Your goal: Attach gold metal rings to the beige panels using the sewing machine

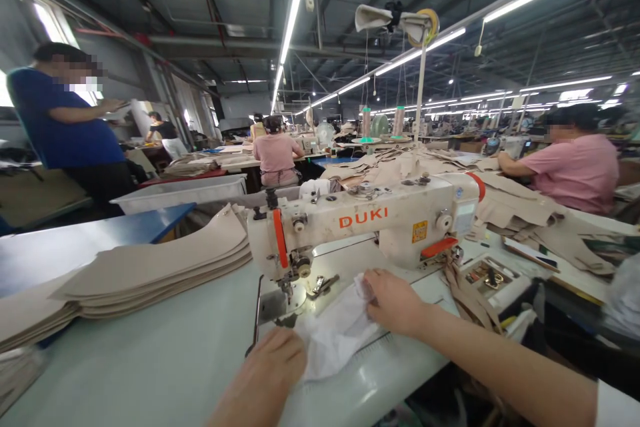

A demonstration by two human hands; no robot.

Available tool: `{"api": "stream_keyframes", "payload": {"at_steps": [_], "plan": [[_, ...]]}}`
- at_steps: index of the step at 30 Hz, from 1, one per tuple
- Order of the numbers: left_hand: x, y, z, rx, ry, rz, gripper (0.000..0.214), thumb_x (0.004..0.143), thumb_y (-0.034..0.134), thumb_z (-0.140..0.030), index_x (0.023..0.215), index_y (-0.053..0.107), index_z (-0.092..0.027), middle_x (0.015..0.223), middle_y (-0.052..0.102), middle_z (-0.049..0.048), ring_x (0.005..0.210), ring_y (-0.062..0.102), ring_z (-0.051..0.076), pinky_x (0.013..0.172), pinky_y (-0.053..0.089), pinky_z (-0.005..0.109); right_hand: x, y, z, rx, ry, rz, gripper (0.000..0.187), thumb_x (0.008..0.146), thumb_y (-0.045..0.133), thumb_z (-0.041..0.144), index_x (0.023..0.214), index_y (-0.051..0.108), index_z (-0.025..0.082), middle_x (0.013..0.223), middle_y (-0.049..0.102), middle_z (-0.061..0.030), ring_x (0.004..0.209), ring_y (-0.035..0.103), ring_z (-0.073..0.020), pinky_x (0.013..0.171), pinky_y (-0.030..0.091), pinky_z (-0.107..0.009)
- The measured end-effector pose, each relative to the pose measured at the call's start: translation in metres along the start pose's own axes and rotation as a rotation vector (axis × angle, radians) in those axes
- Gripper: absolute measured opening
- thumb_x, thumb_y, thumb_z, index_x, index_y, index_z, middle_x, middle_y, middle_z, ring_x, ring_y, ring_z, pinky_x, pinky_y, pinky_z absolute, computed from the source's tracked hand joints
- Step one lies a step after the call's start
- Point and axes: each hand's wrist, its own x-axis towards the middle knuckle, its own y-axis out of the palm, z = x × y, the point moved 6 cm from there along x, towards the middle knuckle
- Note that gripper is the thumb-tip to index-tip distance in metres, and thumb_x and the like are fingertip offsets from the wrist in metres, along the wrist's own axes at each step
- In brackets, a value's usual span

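Observation:
A crumpled white cloth (336, 332) lies on the bed of a white sewing machine (345, 220) marked DUKI, to the right of and in front of its needle area. My right hand (393, 300) pinches the cloth's upper right end between thumb and fingers. At the lower left edge of the same cloth, my left hand (277, 360) is closed with curled fingers; its fingertips are partly hidden by the hand itself. The presser foot (289, 288) stands just beyond my left hand, with no cloth under it that I can see.
Stacked beige fabric panels (165, 267) lie left of the machine. An open tray (493, 277) with small tools and beige strips (465, 293) are on the right. Beige pieces (520, 200) pile up behind. Co-workers sit ahead and right; one person (75, 113) stands left.

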Motion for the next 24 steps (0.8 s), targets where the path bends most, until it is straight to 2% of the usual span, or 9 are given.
{"api": "stream_keyframes", "payload": {"at_steps": [5,8,12,15,17,18,21,22,24], "plan": [[-0.013,-0.018,0.030,0.023,-0.226,0.115,0.025,0.078,0.040,-0.003,0.067,0.054,-0.020,0.073,0.064,0.0008,0.074,0.057,0.018,0.078,0.042,0.033,-0.011,0.007,-0.017,0.115,0.107,-0.010,0.033,0.063,0.046,-0.002,0.089,0.056,0.015,0.075,0.059,-0.0026,0.073,0.055,-0.0155,0.067,0.037,-0.024],[-0.019,-0.021,0.036,-0.047,-0.319,0.140,0.028,0.082,0.037,-0.007,0.075,0.060,-0.022,0.078,0.067,0.0002,0.080,0.061,0.018,0.082,0.045,0.034,-0.017,0.005,-0.025,0.202,0.161,0.006,0.035,0.066,0.045,-0.003,0.095,0.054,0.015,0.065,0.056,0.0024,0.063,0.052,-0.0121,0.061,0.035,-0.021],[-0.017,-0.036,0.034,-0.150,-0.428,-0.033,0.023,0.088,0.041,-0.023,0.093,0.063,-0.025,0.095,0.070,0.0011,0.087,0.065,0.018,0.079,0.050,0.030,-0.022,0.005,-0.035,0.278,0.209,0.036,0.036,0.071,0.046,-0.001,0.104,0.050,0.014,0.067,0.056,0.0034,0.057,0.052,-0.0097,0.056,0.037,-0.019],[0.002,-0.050,0.015,-0.120,-0.334,-0.205,0.023,0.090,0.041,-0.029,0.096,0.063,-0.023,0.094,0.069,0.0032,0.086,0.064,0.018,0.079,0.052,0.029,-0.022,0.004,-0.035,0.257,0.200,0.049,0.041,0.071,0.045,-0.001,0.109,0.051,0.013,0.069,0.058,0.0017,0.059,0.055,-0.0119,0.058,0.041,-0.021],[0.020,-0.050,0.000,-0.077,-0.240,-0.215,0.022,0.090,0.043,-0.027,0.100,0.062,-0.022,0.100,0.067,0.0054,0.093,0.062,0.019,0.085,0.050,0.033,-0.020,0.000,-0.029,0.201,0.164,0.031,0.047,0.068,0.045,-0.003,0.113,0.052,0.011,0.082,0.062,-0.0049,0.075,0.059,-0.0168,0.070,0.043,-0.026],[0.028,-0.047,-0.005,-0.059,-0.211,-0.187,0.022,0.089,0.045,-0.026,0.101,0.062,-0.022,0.103,0.066,0.0064,0.096,0.061,0.021,0.087,0.049,0.035,-0.018,-0.002,-0.025,0.176,0.139,0.017,0.052,0.066,0.046,-0.004,0.115,0.052,0.010,0.096,0.062,-0.0097,0.089,0.058,-0.0198,0.078,0.043,-0.030],[0.044,-0.029,-0.010,-0.053,-0.194,-0.023,0.024,0.086,0.043,-0.014,0.094,0.065,-0.020,0.098,0.066,0.0067,0.095,0.060,0.021,0.087,0.048,0.039,-0.011,-0.007,-0.004,0.050,-0.024,0.013,0.069,0.058,0.049,-0.007,0.124,0.049,0.014,0.138,0.038,-0.0162,0.124,0.039,-0.0275,0.099,0.031,-0.039],[0.045,-0.025,-0.010,-0.054,-0.200,0.028,0.026,0.085,0.041,-0.009,0.088,0.065,-0.019,0.092,0.067,0.0061,0.090,0.061,0.021,0.085,0.048,0.038,-0.008,-0.006,0.005,-0.007,-0.117,0.037,0.071,0.057,0.049,-0.007,0.125,0.049,0.015,0.142,0.033,-0.0153,0.128,0.034,-0.0287,0.101,0.029,-0.040],[0.040,-0.022,-0.008,-0.056,-0.206,0.076,0.029,0.083,0.039,-0.005,0.079,0.064,-0.018,0.080,0.066,0.0047,0.079,0.061,0.020,0.079,0.048,0.037,-0.005,-0.001,0.018,-0.102,-0.290,0.103,0.063,0.057,0.050,-0.007,0.116,0.055,0.016,0.134,0.044,-0.0146,0.123,0.040,-0.0287,0.099,0.031,-0.041]]}}
